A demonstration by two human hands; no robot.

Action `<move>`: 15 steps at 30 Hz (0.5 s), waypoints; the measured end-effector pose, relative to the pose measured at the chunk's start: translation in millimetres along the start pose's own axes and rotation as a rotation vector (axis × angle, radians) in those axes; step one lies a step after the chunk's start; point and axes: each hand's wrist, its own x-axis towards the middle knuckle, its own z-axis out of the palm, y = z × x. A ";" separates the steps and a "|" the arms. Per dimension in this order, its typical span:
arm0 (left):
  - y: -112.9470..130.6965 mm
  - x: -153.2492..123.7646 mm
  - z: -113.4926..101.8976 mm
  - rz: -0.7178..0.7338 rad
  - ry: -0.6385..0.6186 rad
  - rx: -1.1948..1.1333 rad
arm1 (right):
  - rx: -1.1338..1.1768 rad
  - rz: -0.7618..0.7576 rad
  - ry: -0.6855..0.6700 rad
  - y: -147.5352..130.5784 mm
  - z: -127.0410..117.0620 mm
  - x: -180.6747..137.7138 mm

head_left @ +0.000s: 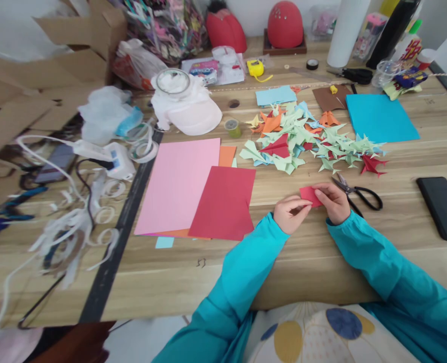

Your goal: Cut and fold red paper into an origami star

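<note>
head view: left hand (292, 214) and right hand (334, 202) both pinched small red paper (310, 194), nearest the front edge of the surface (163, 287).

Soft, bright light falls evenly; edges blur and stretch.

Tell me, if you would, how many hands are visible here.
2: the left hand pinches a small red paper piece at its left, and the right hand holds its right side. No other hand shows.
</note>
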 end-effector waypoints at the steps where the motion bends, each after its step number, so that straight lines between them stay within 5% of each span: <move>1: 0.0 -0.6 0.5 -0.009 -0.014 -0.013 | -0.014 -0.010 0.006 -1.2 0.6 -0.1; 8: -7.7 -0.5 3.5 -0.230 0.080 -0.224 | 0.084 0.053 -0.074 -0.5 0.2 -0.6; 15: -10.8 3.6 -0.4 -0.106 0.114 -0.031 | 0.085 0.040 -0.194 2.2 1.0 -4.8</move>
